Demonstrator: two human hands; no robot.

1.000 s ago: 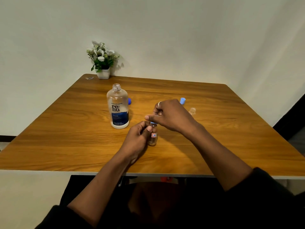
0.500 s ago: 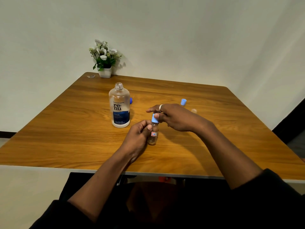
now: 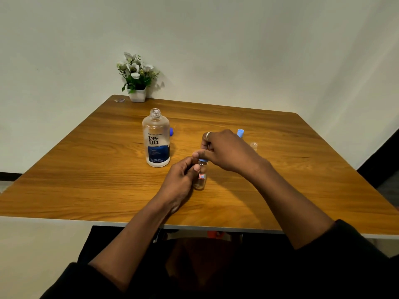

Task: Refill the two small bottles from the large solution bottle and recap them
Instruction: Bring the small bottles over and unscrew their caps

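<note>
A small clear bottle [image 3: 201, 179] with a red-and-blue sticker stands on the wooden table [image 3: 86, 173], gripped by my left hand [image 3: 181, 180]. My right hand [image 3: 224, 151] pinches the light blue cap [image 3: 203, 160] sitting on that bottle's neck. The large solution bottle [image 3: 156, 139] stands uncapped to the left, its dark blue cap [image 3: 171, 131] lying just behind it. A second small bottle [image 3: 253, 145] stands open behind my right hand, with another light blue cap [image 3: 240, 133] beside it.
A white pot of artificial flowers [image 3: 137, 83] stands at the table's far left corner against the wall. A small scrap [image 3: 119, 100] lies next to it. The table's front edge runs just above my lap.
My right hand has turned and closed over the light blue cap on the small bottle. The left hand keeps its hold on the bottle. The view has shifted slightly.
</note>
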